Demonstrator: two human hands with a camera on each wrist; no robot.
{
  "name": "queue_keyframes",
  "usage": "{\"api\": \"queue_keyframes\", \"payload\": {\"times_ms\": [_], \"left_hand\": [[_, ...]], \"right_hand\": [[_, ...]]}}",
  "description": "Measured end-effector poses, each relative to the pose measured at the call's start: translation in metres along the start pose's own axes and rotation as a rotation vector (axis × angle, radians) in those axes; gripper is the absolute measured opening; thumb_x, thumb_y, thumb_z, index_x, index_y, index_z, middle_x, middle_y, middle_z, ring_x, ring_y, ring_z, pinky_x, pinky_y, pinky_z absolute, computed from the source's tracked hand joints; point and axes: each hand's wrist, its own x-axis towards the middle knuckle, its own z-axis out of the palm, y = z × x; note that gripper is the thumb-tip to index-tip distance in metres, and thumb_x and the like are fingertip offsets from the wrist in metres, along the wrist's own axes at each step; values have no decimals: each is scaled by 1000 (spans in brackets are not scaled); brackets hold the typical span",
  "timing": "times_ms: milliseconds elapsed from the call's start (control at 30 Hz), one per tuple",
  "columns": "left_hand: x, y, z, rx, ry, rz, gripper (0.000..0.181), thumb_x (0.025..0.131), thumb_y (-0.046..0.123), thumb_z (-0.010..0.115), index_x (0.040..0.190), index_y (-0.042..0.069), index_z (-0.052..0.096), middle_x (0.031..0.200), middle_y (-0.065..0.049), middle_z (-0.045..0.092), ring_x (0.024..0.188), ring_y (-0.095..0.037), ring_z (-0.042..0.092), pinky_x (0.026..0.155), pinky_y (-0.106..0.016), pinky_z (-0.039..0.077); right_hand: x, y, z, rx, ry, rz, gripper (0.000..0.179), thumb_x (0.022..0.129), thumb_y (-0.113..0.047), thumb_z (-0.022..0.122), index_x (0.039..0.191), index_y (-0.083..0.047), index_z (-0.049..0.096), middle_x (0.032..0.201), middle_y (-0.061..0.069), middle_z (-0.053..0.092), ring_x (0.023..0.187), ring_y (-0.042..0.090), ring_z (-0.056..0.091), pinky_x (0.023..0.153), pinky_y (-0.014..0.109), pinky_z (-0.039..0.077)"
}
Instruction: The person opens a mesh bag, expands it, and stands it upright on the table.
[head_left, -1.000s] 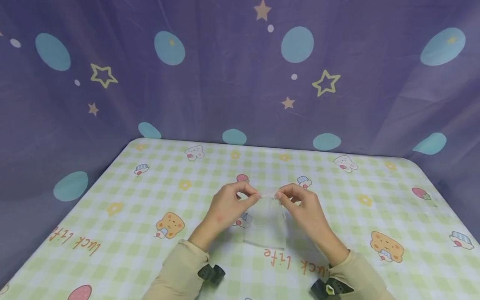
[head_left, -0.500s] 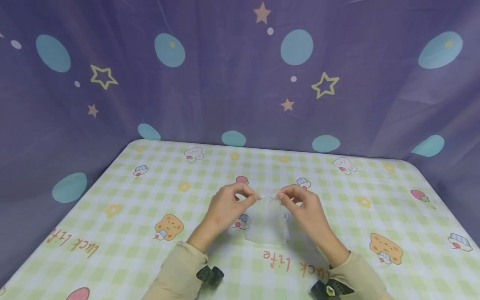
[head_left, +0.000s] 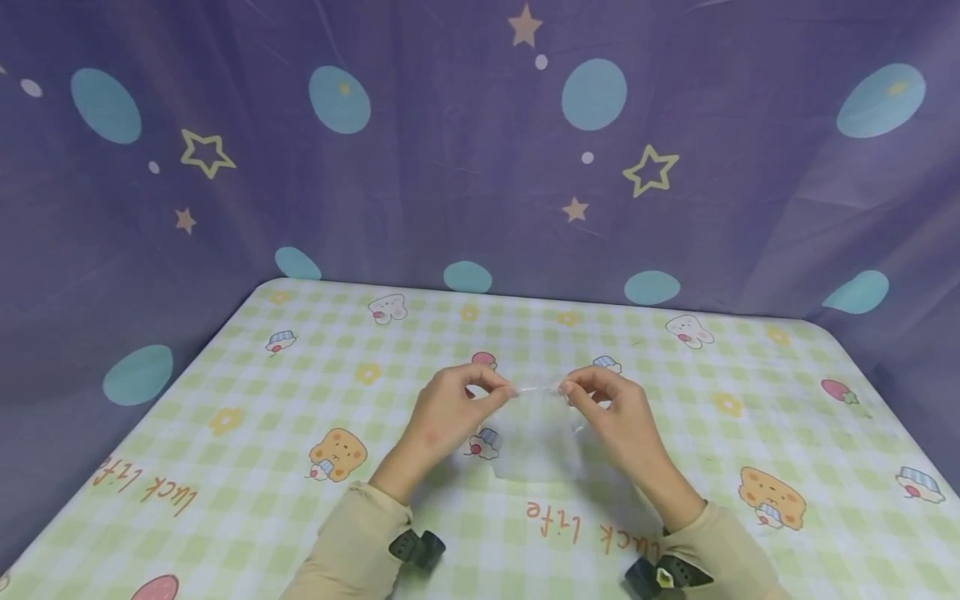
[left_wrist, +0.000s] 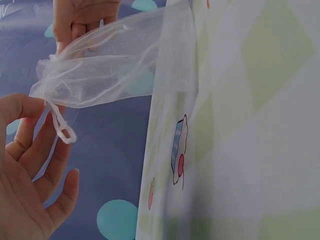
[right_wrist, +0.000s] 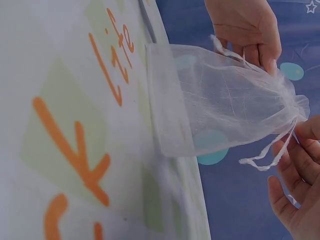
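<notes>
A sheer white organza drawstring pouch (head_left: 536, 442) hangs between my two hands over the table. My left hand (head_left: 448, 423) pinches one side of its gathered neck between thumb and index finger. On the other side, my right hand (head_left: 619, 421) pinches the neck the same way. In the left wrist view, a white cord loop (left_wrist: 64, 131) dangles beside the left fingers. A second cord loop (right_wrist: 265, 160) hangs near the right fingers in the right wrist view. Between the hands the neck is bunched, and the pouch looks flat and see-through.
A green-and-white checked tablecloth (head_left: 405, 533) with printed cartoon figures covers the table. Behind it hangs a purple curtain (head_left: 480, 183) with stars and blue ovals. Dark wrist cameras (head_left: 417, 550) are strapped over the beige sleeves (head_left: 360, 533).
My hands have drawn slightly apart, widening the stretch of neck between them. The pouch's bottom edge has risen a little in the head view. Both pinches stay in place.
</notes>
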Motion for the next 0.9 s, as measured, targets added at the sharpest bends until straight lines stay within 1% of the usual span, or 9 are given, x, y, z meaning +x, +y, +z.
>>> {"api": "queue_keyframes", "payload": {"times_ms": [133,400,533,700,767,900], "left_hand": [[0,0,-1,5,11,-8,5,88,30,75,85,27,76,95,16,70,91,-6,63,83,-32,50],[1,-1,-5,2,20,5,6,89,31,74,87,26,77,100,13,71,96,-7,64,84,-33,50],[2,-1,-7,1,16,16,5,89,30,75,88,26,77,101,12,72,98,-8,64,83,-33,50],[2,-1,-10,-5,10,31,7,89,30,75,88,25,78,108,9,72,104,-9,64,83,-34,50],[2,-2,-11,-8,12,35,8,88,31,75,87,24,78,109,9,72,106,-8,64,83,-34,50],[3,-3,-12,-39,31,57,6,87,28,77,87,23,79,103,11,73,103,-8,64,84,-36,51]], "right_hand": [[0,1,-3,18,-8,-4,9,95,-15,68,92,-7,72,83,0,70,75,14,60,71,28,49],[1,1,-6,30,-22,-2,11,96,-16,68,93,-7,72,84,2,70,74,15,60,71,29,49],[2,0,-8,24,-17,-3,10,95,-16,68,93,-7,72,84,2,70,75,15,60,71,28,49],[3,-1,-10,0,-15,-11,11,95,-17,69,93,-8,73,85,0,69,78,14,59,73,26,48],[3,-1,-11,-3,-20,-16,11,95,-18,69,93,-8,73,85,-1,69,78,14,59,73,26,48],[2,0,-12,-4,-36,-27,12,95,-20,69,93,-9,73,85,-2,69,78,14,59,74,26,48]]}}
